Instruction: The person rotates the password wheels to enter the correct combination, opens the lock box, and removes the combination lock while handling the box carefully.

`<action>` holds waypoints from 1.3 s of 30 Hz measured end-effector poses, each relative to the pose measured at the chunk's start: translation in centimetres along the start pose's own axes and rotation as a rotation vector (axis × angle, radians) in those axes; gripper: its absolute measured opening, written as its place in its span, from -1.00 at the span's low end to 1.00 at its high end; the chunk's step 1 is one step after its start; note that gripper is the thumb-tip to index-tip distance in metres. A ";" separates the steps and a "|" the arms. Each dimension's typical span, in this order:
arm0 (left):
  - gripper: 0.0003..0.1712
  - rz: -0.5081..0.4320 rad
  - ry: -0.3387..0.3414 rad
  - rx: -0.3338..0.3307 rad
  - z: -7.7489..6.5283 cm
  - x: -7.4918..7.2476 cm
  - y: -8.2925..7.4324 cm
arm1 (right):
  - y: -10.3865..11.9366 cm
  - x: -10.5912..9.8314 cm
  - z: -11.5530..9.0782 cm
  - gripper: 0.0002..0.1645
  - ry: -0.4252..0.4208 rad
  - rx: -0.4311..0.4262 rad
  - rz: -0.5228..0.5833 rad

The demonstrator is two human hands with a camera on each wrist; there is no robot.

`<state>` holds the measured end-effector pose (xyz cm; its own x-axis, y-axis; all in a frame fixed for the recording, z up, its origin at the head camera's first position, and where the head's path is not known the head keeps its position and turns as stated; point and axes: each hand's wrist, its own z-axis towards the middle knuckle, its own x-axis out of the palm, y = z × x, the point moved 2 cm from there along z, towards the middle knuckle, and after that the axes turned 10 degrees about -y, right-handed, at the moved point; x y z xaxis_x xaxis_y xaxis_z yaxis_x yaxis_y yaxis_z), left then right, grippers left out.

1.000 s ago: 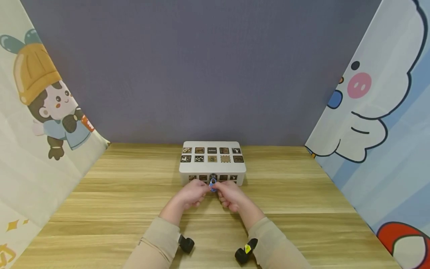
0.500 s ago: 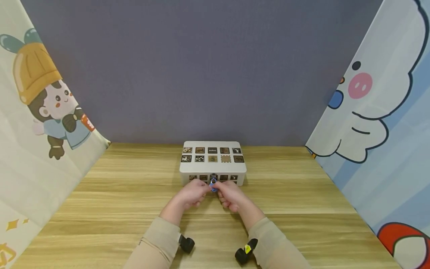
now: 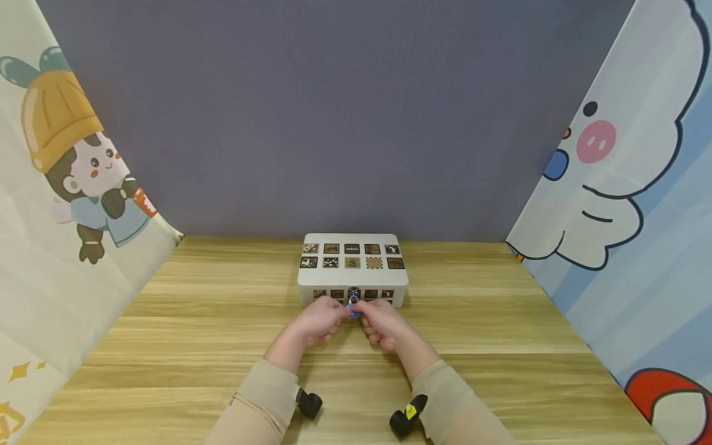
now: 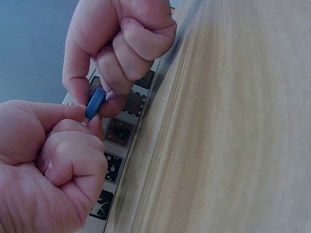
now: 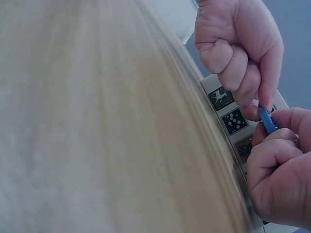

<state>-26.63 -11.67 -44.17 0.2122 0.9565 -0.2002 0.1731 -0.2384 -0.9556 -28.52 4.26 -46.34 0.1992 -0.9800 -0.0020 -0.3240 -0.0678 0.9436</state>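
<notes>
A small blue padlock (image 3: 353,306) is at the front clasp (image 3: 353,292) of a white box (image 3: 351,276) printed with dark and tan picture squares. My left hand (image 3: 321,319) pinches the padlock between thumb and forefinger from the left. From the other side my right hand (image 3: 382,321) pinches it too, its remaining fingers curled under. In the left wrist view, the blue body of the padlock (image 4: 95,103) shows edge-on between both sets of fingertips. Whether its shackle is locked or loose cannot be made out. The box lid is down.
A wooden tabletop (image 3: 222,346) carries the box near its back edge, against a grey panel (image 3: 345,123). Cartoon-printed cloths stand at the left (image 3: 44,259) and right (image 3: 628,228). Small black cameras (image 3: 309,405) are strapped to both sleeves.
</notes>
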 end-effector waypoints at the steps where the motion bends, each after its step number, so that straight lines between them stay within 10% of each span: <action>1: -0.66 0.004 -0.001 0.003 0.0 0.0 0.0 | 0.0 0.0 0.0 -0.59 0.003 0.001 0.003; 39: -0.68 0.033 -0.024 0.011 0.0 -0.4 0.2 | 0.9 -3.0 -0.1 -0.47 0.035 0.066 0.175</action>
<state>-26.73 -12.10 -44.25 0.1950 0.9518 -0.2369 0.1557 -0.2685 -0.9506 -29.27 7.14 -45.43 0.1664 -0.9708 0.1730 -0.4160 0.0899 0.9049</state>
